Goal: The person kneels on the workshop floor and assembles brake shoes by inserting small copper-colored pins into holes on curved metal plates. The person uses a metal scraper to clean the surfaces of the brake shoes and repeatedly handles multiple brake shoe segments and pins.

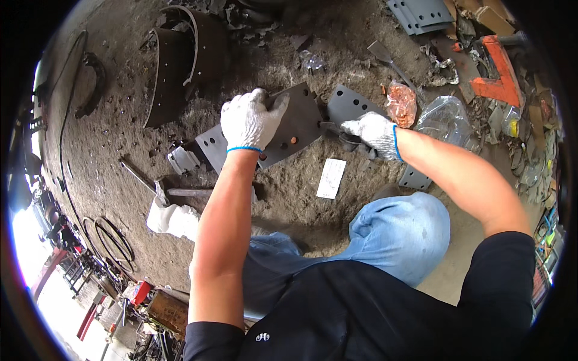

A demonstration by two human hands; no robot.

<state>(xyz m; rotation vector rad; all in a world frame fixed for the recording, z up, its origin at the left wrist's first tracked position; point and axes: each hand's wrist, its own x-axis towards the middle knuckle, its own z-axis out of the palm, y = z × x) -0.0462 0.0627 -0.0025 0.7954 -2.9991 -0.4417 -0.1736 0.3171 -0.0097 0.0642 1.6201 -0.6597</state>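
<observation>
My left hand [250, 120], in a white knit glove with a blue cuff, is closed over a dark grey brake lining plate [301, 117], its thumb along the surface. The plate has several holes, and a copper-coloured rivet [294, 140] shows in one. At the plate's right end, my right hand [372, 132], gloved alike, is closed with its fingers pinched. A small thin metal piece [328, 127] sticks out from them toward the plate; its kind is unclear. Just beyond that hand lies another grey drilled plate [346, 103]. A clear bag of copper-coloured rivets [401, 105] lies to its right.
Curved brake shoes [168, 78] stand at the far left. A hammer [161, 191] lies near my left forearm, and a white paper slip [330, 178] before my knees. Farther right are a scraper-like tool [391, 60], crumpled clear plastic [445, 120], an orange metal piece [500, 78] and stacked drilled plates [418, 15].
</observation>
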